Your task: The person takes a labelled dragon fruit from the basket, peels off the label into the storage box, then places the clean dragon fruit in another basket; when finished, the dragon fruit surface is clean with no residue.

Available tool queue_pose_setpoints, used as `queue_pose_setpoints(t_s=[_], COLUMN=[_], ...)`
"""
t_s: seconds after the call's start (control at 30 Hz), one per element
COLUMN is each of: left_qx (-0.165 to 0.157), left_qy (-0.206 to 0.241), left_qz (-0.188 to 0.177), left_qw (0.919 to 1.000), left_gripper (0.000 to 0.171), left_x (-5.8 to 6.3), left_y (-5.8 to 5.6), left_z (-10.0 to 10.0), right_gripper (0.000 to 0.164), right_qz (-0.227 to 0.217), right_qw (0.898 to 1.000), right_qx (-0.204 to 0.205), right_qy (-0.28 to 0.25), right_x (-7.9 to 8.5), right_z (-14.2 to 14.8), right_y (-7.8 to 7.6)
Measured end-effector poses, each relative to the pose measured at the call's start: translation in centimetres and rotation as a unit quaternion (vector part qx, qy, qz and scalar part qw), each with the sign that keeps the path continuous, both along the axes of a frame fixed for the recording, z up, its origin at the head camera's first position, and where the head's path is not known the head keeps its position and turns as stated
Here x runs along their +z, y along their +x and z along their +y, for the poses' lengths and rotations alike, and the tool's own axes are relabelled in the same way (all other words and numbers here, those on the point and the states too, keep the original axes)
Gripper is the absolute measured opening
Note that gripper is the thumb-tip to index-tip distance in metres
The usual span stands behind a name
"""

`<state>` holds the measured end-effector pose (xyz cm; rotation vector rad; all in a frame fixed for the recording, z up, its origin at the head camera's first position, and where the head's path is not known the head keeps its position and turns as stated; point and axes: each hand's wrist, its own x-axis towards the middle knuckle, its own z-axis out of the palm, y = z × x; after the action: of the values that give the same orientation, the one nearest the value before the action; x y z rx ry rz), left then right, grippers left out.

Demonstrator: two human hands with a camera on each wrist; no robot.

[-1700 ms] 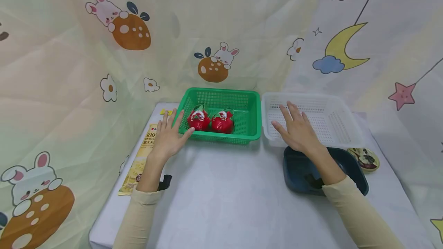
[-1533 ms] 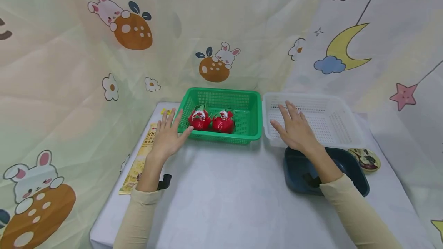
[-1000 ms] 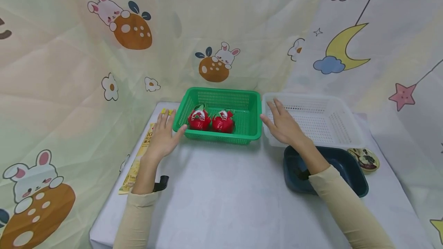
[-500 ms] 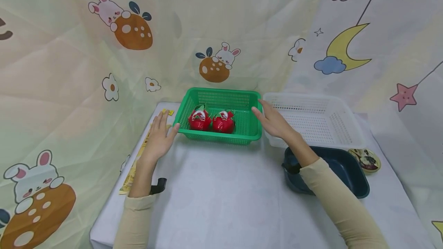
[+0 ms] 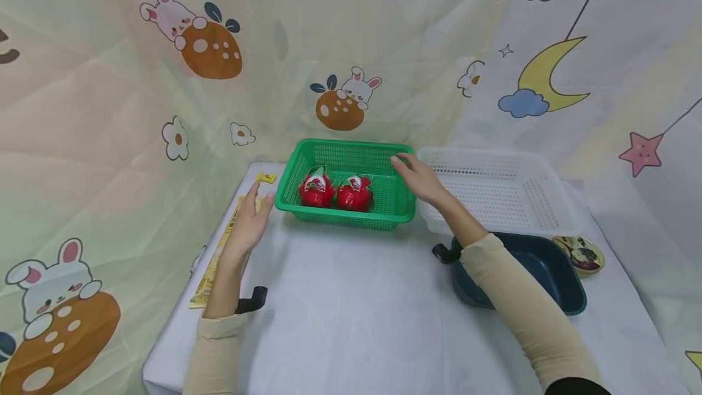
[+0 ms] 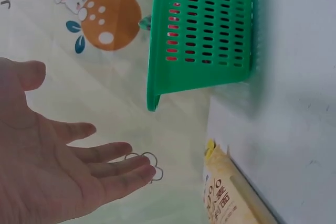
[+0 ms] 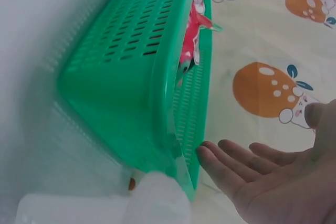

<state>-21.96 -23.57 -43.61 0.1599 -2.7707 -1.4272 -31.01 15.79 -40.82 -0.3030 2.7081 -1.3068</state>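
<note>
Both hands have shifted leftward since the earliest frame: the right hand point(image 5: 423, 183) has left its place over the white basket point(image 5: 493, 152) and is now at the right end of the green basket point(image 5: 345, 218), while the left hand point(image 5: 248, 225) has drawn away from that basket's near left corner.

On the left hand I find the fingers extended, slightly spread and holding nothing. It hangs above the yellow packet point(image 5: 207, 282), which lies along the left edge of the tabletop point(image 5: 351, 309), partly hidden by hand and forearm. On the right hand I find the fingers likewise extended, with nothing in hold; whether they touch the basket's rim I cannot tell.

Two red wrapped items point(image 5: 316, 192) sit side by side inside the green basket, toward its near left part. I record the white basket just beside it on the right, a dark blue basin point(image 5: 551, 276) on the near side of that, partly under the right forearm, and a round patterned item point(image 5: 584, 256) to the basin's right. A small yellow sachet point(image 5: 266, 178) lies at far left.
</note>
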Motion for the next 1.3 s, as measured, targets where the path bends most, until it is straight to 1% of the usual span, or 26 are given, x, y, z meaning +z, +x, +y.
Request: queue_pose_setpoints(t_s=[0.07,0.13,0.23,0.37,0.43,0.47,0.53,0.6,0.7,0.8,0.87,0.9,0.97,1.03,1.1,1.17,1.23,1.3], left_qx=[0.009,0.015,0.024,0.029,0.027,0.025,0.022,0.02,0.025,0.031,0.029,0.028,0.024,0.024,0.034,0.046,0.061,0.074], left_qy=[0.02,0.031,0.042,0.061,0.087,0.107,0.157,0.22,0.304,0.368,0.404,0.425,0.468,0.511,0.549,0.575,0.59,0.601], left_qz=[-0.011,-0.019,-0.029,-0.029,-0.027,-0.028,-0.033,-0.039,-0.05,-0.06,-0.071,-0.077,-0.088,-0.094,-0.096,-0.096,-0.096,-0.096], left_qw=[0.9997,0.9992,0.9984,0.9973,0.9955,0.9936,0.9867,0.9744,0.951,0.9274,0.9116,0.9017,0.8793,0.8543,0.8298,0.8112,0.7994,0.7901], left_gripper=[0.082,0.082,0.081,0.079,0.077,0.076,0.074,0.073,0.072,0.073,0.075,0.075,0.075,0.074,0.072,0.067,0.061,0.055], left_x=[0.0,0.1,0.2,0.3,0.4,0.4,0.3,0.1,-0.1,-0.4,-0.7,-0.9,-1.3,-1.7,-2.0,-2.0,-2.0,-1.9], left_y=[0.1,0.2,0.3,0.2,0.1,0.1,0.0,-0.1,-0.3,-0.6,-0.7,-0.7,-0.8,-0.8,-0.9,-1.0,-1.3,-1.5], left_z=[0.0,0.1,0.1,0.2,0.3,0.3,0.4,0.5,0.6,0.7,0.7,0.7,0.6,0.6,0.6,0.7,0.9,1.1], right_gripper=[0.079,0.079,0.079,0.077,0.076,0.075,0.073,0.072,0.07,0.069,0.068,0.068,0.068,0.068,0.067,0.066,0.065,0.063], right_qz=[-0.017,-0.037,-0.067,-0.111,-0.132,-0.142,-0.157,-0.169,-0.186,-0.201,-0.207,-0.209,-0.217,-0.228,-0.243,-0.255,-0.264,-0.27], right_qw=[0.999,0.997,0.989,0.977,0.971,0.968,0.962,0.957,0.949,0.942,0.941,0.941,0.94,0.939,0.937,0.934,0.932,0.93], right_qx=[-0.005,-0.01,-0.019,-0.029,-0.035,-0.038,-0.048,-0.059,-0.074,-0.086,-0.092,-0.093,-0.096,-0.093,-0.093,-0.098,-0.105,-0.114], right_qy=[-0.032,-0.07,-0.129,-0.182,-0.198,-0.206,-0.22,-0.229,-0.243,-0.252,-0.253,-0.25,-0.247,-0.239,-0.232,-0.229,-0.227,-0.222], right_x=[0.1,0.2,0.3,0.2,0.1,0.0,-0.2,-0.5,-0.8,-1.1,-1.3,-1.4,-1.6,-1.8,-1.9,-2.0,-2.1,-2.1], right_z=[-0.3,-0.6,-1.1,-1.7,-1.9,-2.1,-2.3,-2.5,-3.0,-3.5,-3.8,-3.9,-4.2,-4.5,-4.8,-5.1,-5.4,-5.7], right_y=[-0.4,-0.8,-1.3,-1.9,-2.2,-2.3,-2.6,-3.0,-3.5,-3.8,-3.8,-3.9,-3.8,-3.8,-4.0,-4.2,-4.5,-4.6])
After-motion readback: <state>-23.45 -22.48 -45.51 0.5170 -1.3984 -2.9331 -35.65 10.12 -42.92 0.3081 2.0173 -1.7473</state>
